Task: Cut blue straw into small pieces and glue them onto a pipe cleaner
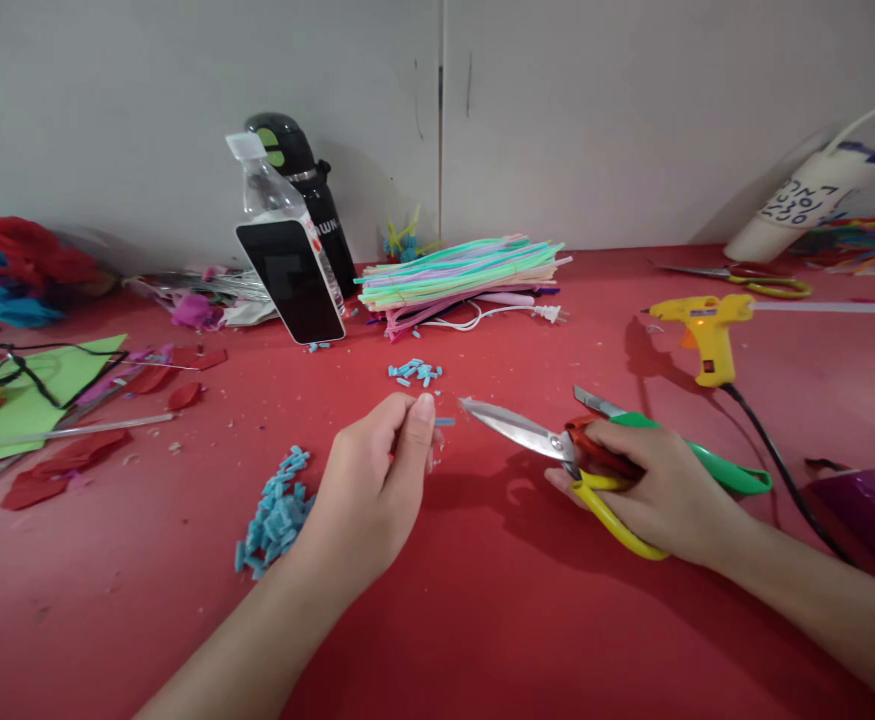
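My left hand [373,475] is closed in a pinch on a thin blue strip [444,422], whose short end sticks out to the right of the thumb. My right hand [651,485] grips scissors [516,428] with red and yellow handles. The scissor blades look closed, and their tip lies just right of the strip without touching it. Beside my left wrist lies a heap of short blue pieces [276,520]. A smaller group of blue pieces [416,373] is beyond my left hand on the red table [482,620].
A phone [293,282] leans on a clear bottle [268,190] near a black flask [332,235]. Pipe cleaners [459,275] lie at the back. A green-handled cutter [729,468], yellow glue gun [707,325] with black cord, and purple object [872,515] are at right. Green paper [39,385] lies left.
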### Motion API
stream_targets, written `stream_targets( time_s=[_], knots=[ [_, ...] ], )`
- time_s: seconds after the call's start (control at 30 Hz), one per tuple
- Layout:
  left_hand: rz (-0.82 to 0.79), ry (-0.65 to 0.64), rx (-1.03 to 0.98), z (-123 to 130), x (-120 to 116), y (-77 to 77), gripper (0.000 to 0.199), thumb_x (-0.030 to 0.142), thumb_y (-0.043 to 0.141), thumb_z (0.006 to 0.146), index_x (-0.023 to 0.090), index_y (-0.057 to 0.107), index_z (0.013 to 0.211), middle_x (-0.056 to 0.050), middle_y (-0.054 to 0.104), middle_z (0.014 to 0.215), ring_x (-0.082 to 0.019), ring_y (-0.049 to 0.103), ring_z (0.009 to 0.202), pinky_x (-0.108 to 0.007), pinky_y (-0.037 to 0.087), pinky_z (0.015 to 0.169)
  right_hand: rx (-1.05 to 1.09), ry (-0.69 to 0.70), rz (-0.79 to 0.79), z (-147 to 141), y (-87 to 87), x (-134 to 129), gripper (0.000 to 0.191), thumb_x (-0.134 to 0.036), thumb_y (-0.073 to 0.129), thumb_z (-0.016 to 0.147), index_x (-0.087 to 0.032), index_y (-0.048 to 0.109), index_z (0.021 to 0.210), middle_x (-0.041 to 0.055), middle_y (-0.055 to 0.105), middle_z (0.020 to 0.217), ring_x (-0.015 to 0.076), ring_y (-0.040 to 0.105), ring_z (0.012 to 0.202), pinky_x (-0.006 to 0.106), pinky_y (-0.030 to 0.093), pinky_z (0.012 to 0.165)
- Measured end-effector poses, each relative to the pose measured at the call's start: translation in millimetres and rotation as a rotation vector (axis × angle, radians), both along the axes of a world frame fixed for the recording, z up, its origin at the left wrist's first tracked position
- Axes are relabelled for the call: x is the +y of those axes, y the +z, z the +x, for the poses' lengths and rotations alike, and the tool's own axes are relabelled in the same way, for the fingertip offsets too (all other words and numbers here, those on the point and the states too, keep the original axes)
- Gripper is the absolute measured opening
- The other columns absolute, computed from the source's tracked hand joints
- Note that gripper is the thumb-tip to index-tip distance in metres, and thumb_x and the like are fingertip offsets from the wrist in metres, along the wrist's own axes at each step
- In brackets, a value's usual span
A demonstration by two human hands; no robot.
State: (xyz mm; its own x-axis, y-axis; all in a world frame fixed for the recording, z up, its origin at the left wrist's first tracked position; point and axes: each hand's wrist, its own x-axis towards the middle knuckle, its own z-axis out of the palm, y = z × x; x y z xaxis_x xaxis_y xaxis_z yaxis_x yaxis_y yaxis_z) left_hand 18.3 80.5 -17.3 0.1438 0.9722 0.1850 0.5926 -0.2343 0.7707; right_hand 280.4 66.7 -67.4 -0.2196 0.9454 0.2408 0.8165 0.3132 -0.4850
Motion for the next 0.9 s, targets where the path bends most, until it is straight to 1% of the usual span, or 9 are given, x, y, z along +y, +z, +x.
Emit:
stream_targets(
  time_s=[0.1, 0.23, 0.33, 0.47, 0.57, 0.63, 0.77, 0.9],
  knots=[
    [0.000, 0.007, -0.001, -0.2, 0.4, 0.0, 0.040, 0.041, 0.037, 0.099, 0.019, 0.044, 0.066, 0.002, 0.052, 0.060, -0.010, 0.047, 0.055, -0.024, 0.037, 0.053, -0.020, 0.019, 0.000, 0.1, 0.7, 0.2, 0.047, -0.048, 0.069, 0.075, -0.022, 0.031, 0.063, -0.0063, 0.029, 0.057, 0.0102, 0.024, 0.054, 0.024, 0.027, 0.047],
    [-0.005, -0.005, -0.006, 0.2, 1.1, 0.4, 0.039, 0.039, 0.037, 0.099, 0.019, 0.045, 0.067, 0.002, 0.052, 0.060, -0.010, 0.047, 0.055, -0.024, 0.037, 0.053, -0.026, 0.006, -0.017, 0.5, -0.5, 0.6, 0.047, -0.048, 0.069, 0.075, -0.022, 0.032, 0.062, -0.0062, 0.029, 0.057, 0.0105, 0.025, 0.054, 0.025, 0.027, 0.047],
    [-0.002, -0.011, -0.006, 0.4, 1.4, 0.3, 0.039, 0.039, 0.037, 0.100, 0.019, 0.045, 0.067, 0.002, 0.052, 0.060, -0.010, 0.047, 0.055, -0.024, 0.036, 0.053, -0.025, 0.000, -0.038, 0.9, -1.8, 0.6, 0.046, -0.048, 0.069, 0.075, -0.022, 0.033, 0.062, -0.0060, 0.030, 0.058, 0.0107, 0.025, 0.055, 0.025, 0.029, 0.049],
    [-0.002, -0.005, -0.005, 0.6, 0.9, -0.6, 0.038, 0.040, 0.038, 0.099, 0.019, 0.044, 0.068, 0.002, 0.053, 0.062, -0.010, 0.048, 0.058, -0.024, 0.037, 0.055, -0.053, -0.001, -0.039, 2.0, -3.5, 1.0, 0.041, -0.049, 0.066, 0.078, -0.021, 0.039, 0.062, -0.0056, 0.030, 0.058, 0.0107, 0.024, 0.055, 0.025, 0.027, 0.049],
    [0.004, -0.002, 0.004, 0.9, 0.0, -1.0, 0.038, 0.040, 0.038, 0.099, 0.019, 0.044, 0.068, 0.003, 0.051, 0.062, -0.010, 0.045, 0.056, -0.023, 0.035, 0.053, -0.064, -0.006, -0.029, 2.3, -3.6, 1.6, 0.040, -0.048, 0.067, 0.077, -0.021, 0.041, 0.061, -0.0056, 0.029, 0.057, 0.0105, 0.024, 0.055, 0.025, 0.026, 0.047],
    [0.007, -0.014, 0.005, 1.0, -0.3, -0.8, 0.037, 0.040, 0.038, 0.099, 0.019, 0.044, 0.069, 0.003, 0.049, 0.061, -0.010, 0.044, 0.055, -0.023, 0.035, 0.053, -0.057, -0.013, -0.024, 1.9, -2.8, 1.8, 0.042, -0.046, 0.068, 0.076, -0.021, 0.039, 0.061, -0.0057, 0.028, 0.057, 0.0102, 0.024, 0.054, 0.024, 0.026, 0.047],
    [0.008, -0.021, 0.004, 0.2, 0.4, -0.7, 0.036, 0.039, 0.038, 0.099, 0.019, 0.044, 0.070, 0.002, 0.052, 0.065, -0.010, 0.046, 0.059, -0.023, 0.037, 0.056, -0.022, -0.010, 0.000, 0.6, -0.7, 1.4, 0.044, -0.046, 0.067, 0.077, -0.021, 0.035, 0.062, -0.0058, 0.028, 0.057, 0.0099, 0.024, 0.054, 0.024, 0.027, 0.046],
    [0.009, -0.016, 0.001, -0.9, 1.4, -1.2, 0.033, 0.038, 0.039, 0.099, 0.019, 0.047, 0.074, 0.003, 0.051, 0.065, -0.010, 0.045, 0.059, -0.024, 0.037, 0.056, -0.039, 0.023, -0.001, 0.7, 0.2, 0.7, 0.043, -0.046, 0.069, 0.076, -0.022, 0.035, 0.063, -0.0061, 0.033, 0.057, 0.0099, 0.027, 0.053, 0.025, 0.029, 0.048]
  ],
)
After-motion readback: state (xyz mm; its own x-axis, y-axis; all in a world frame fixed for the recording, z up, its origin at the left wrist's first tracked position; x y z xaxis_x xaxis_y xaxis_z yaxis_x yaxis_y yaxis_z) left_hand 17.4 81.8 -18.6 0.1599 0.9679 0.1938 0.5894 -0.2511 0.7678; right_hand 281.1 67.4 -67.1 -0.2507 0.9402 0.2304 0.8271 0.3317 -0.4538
